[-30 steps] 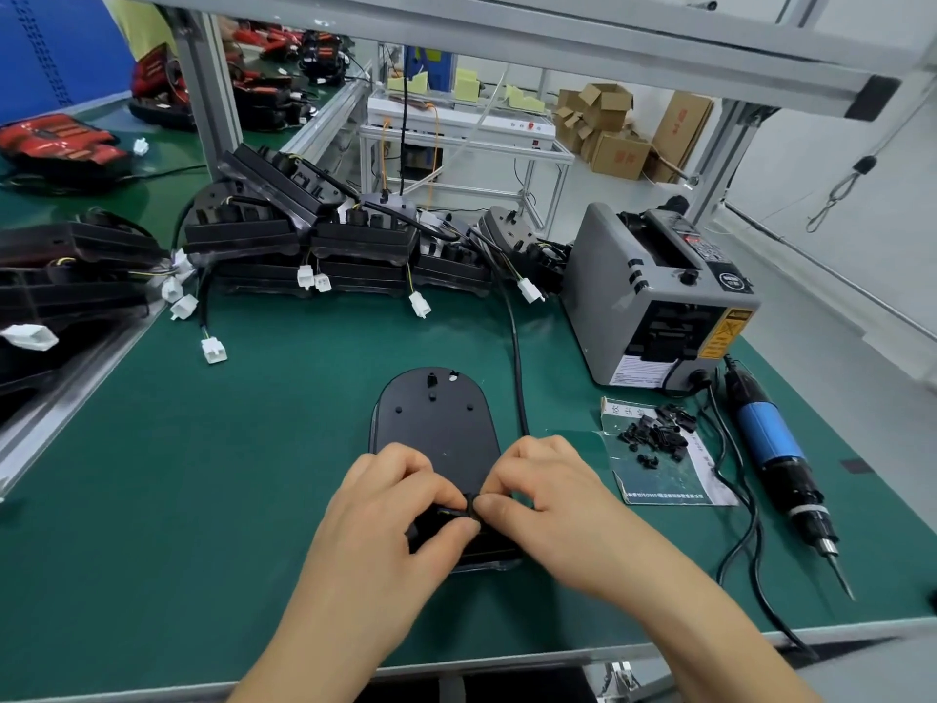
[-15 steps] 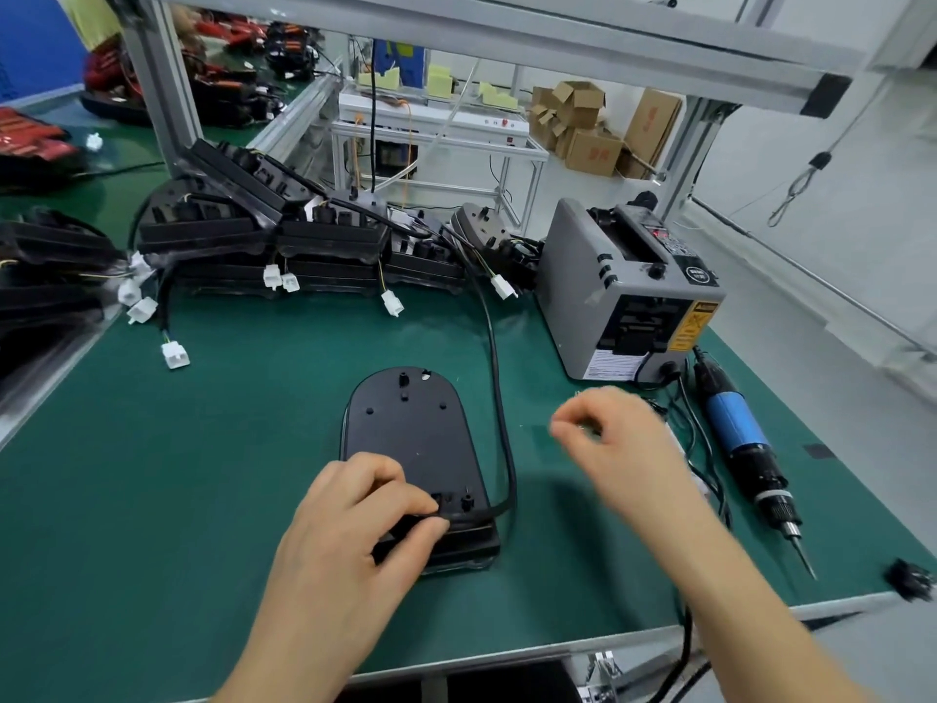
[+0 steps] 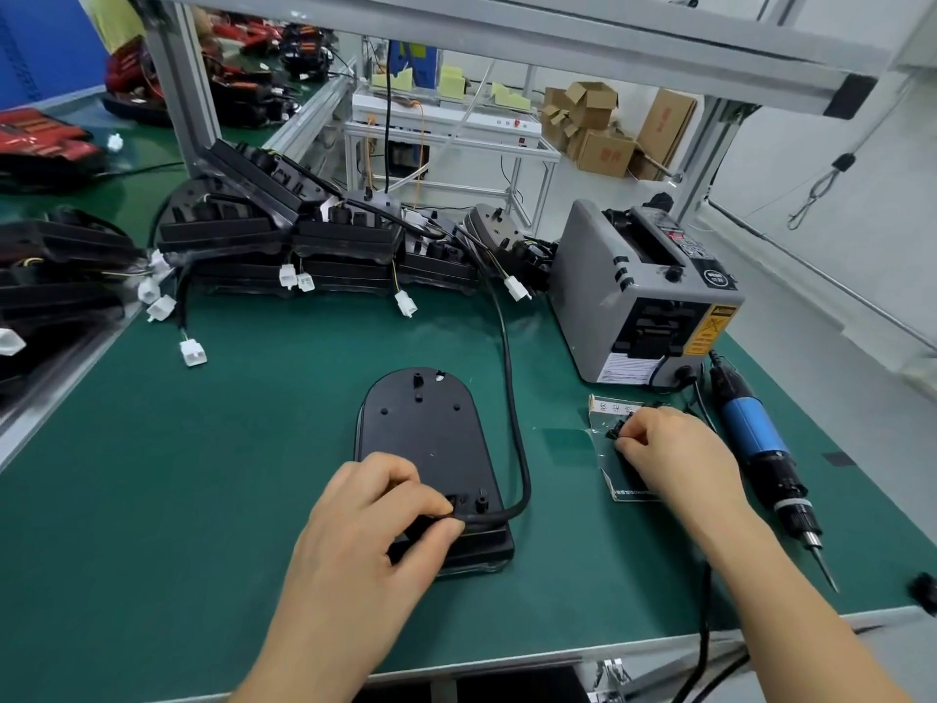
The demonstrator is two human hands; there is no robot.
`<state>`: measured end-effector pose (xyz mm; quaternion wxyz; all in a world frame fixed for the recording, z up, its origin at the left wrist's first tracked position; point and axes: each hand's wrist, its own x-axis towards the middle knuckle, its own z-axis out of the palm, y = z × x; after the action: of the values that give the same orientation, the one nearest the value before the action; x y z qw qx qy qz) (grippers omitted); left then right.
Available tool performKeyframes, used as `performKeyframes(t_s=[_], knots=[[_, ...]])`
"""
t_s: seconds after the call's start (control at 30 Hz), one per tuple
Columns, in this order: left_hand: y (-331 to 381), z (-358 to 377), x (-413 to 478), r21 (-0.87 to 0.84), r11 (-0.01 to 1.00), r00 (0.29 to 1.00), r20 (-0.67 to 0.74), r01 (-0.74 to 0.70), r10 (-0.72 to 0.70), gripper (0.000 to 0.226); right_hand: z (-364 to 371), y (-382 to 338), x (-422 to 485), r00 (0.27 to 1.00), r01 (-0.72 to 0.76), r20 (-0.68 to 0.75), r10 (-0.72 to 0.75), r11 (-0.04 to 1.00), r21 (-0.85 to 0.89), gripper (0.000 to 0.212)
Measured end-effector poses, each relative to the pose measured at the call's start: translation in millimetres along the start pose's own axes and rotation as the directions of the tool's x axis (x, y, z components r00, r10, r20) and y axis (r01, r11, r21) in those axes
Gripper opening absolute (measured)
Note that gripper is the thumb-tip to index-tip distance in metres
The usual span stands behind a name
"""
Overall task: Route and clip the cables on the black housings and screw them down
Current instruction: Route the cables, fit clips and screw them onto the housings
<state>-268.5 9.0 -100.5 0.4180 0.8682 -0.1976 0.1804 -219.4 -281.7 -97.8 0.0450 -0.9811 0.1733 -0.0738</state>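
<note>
A flat black housing [image 3: 423, 438] lies on the green mat in front of me. A thick black cable [image 3: 512, 398] runs from the back of the bench down its right side and bends into its near end. My left hand [image 3: 375, 520] pinches that cable end against the housing's near edge. My right hand [image 3: 669, 449] rests on a small clear bag [image 3: 616, 466] of black clips to the right, its fingertips pinching a small black clip [image 3: 614, 432]. A blue electric screwdriver [image 3: 760, 449] lies right of that hand.
Several black housings [image 3: 329, 235] with white connectors are stacked along the back of the mat. A grey tape dispenser [image 3: 644, 296] stands at the back right. The bench's front edge runs just below my forearms. Red parts lie on the bench at far left.
My right hand left the housing and moved right to the clip bag, where it now pinches a clip. My left hand stayed on the cable end at the housing.
</note>
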Motion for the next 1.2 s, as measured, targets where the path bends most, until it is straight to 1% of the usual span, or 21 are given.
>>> performKeyframes(t_s=[0.07,0.13,0.17,0.2,0.27,0.33,0.37,0.4,0.43,0.53,0.67,0.73,0.83,0.93,1.0,1.13,1.2], knots=[[1.2,-0.4,-0.2,-0.001,1.0,1.0,0.004,0.021,-0.021,0.01,-2.4,-2.5,-2.8,0.998,-0.001,-0.055,0.003,0.999,0.047,0.008],[1.8,-0.5,-0.5,-0.004,0.999,0.999,0.014,0.045,-0.045,0.009,-8.5,-8.8,-8.4,0.995,-0.01,-0.09,0.031,0.972,0.233,0.008],[2.2,-0.3,-0.5,-0.013,0.998,0.998,0.02,0.06,-0.06,0.01,-13.0,-13.8,-12.1,0.996,-0.011,-0.08,0.043,0.933,0.361,0.01],[2.7,-0.2,-0.5,-0.029,0.996,0.997,0.026,0.08,-0.079,0.011,-18.5,-21.3,-16.1,0.998,-0.017,-0.044,0.044,0.869,0.494,0.012],[3.4,1.0,-0.3,-0.078,0.988,0.99,0.04,0.137,-0.134,0.016,-30.0,-39.6,-26.7,0.997,-0.041,0.073,-0.017,0.687,0.725,0.014],[4.2,2.7,0.2,-0.127,0.971,0.979,0.053,0.202,-0.197,0.019,-39.2,-57.3,-39.0,0.977,-0.059,0.157,-0.146,0.519,0.853,0.015],[4.7,3.4,0.6,-0.145,0.963,0.974,0.059,0.227,-0.221,0.018,-42.9,-64.6,-45.4,0.961,-0.065,0.18,-0.211,0.46,0.886,0.017],[4.9,3.8,1.3,-0.157,0.957,0.97,0.062,0.244,-0.237,0.018,-45.8,-70.9,-51.0,0.944,-0.064,0.193,-0.269,0.424,0.903,0.019],[4.9,4.4,2.0,-0.161,0.954,0.968,0.062,0.251,-0.244,0.018,-47.9,-76.2,-55.9,0.928,-0.052,0.198,-0.317,0.413,0.909,0.022],[4.7,4.8,3.3,-0.155,0.954,0.966,0.062,0.256,-0.249,0.017,-49.5,-88.3,-66.7,0.896,0.014,0.191,-0.4,0.456,0.89,0.027],[3.3,6.3,2.2,-0.149,0.961,0.973,0.044,0.231,-0.227,0.016,-45.2,-95.8,-76.6,0.907,0.103,0.111,-0.407,0.468,0.878,0.021],[2.5,7.4,1.3,-0.138,0.965,0.975,0.036,0.223,-0.22,0.017,-44.5,-96.8,-79.1,0.901,0.125,0.105,-0.421,0.484,0.866,0.021],[1.8,8.1,1.1,-0.136,0.968,0.977,0.03,0.213,-0.211,0.017,-45.0,-97.5,-79.1,0.881,0.091,0.158,-0.447,0.486,0.869,0.024],[2.1,9.2,1.3,-0.141,0.969,0.979,0.016,0.203,-0.203,0.006,-46.1,-97.2,-78.5,0.856,0.059,0.203,-0.476,0.48,0.875,0.024],[2.0,10.2,0.8,-0.144,0.968,0.978,0.008,0.207,-0.209,0.006,-46.4,-97.5,-78.9,0.842,0.048,0.222,-0.492,0.478,0.877,0.024],[0.4,12.1,-0.3,-0.138,0.97,0.98,0.003,0.2,-0.201,0.015,-45.6,-98.9,-76.8,0.861,0.04,0.212,-0.462,0.478,0.877,0.021],[0.2,12.1,-0.3,-0.143,0.97,0.98,-0.005,0.195,-0.197,0.009,-44.9,-99.9,-75.8,0.865,0.035,0.21,-0.455,0.473,0.881,0.023]])
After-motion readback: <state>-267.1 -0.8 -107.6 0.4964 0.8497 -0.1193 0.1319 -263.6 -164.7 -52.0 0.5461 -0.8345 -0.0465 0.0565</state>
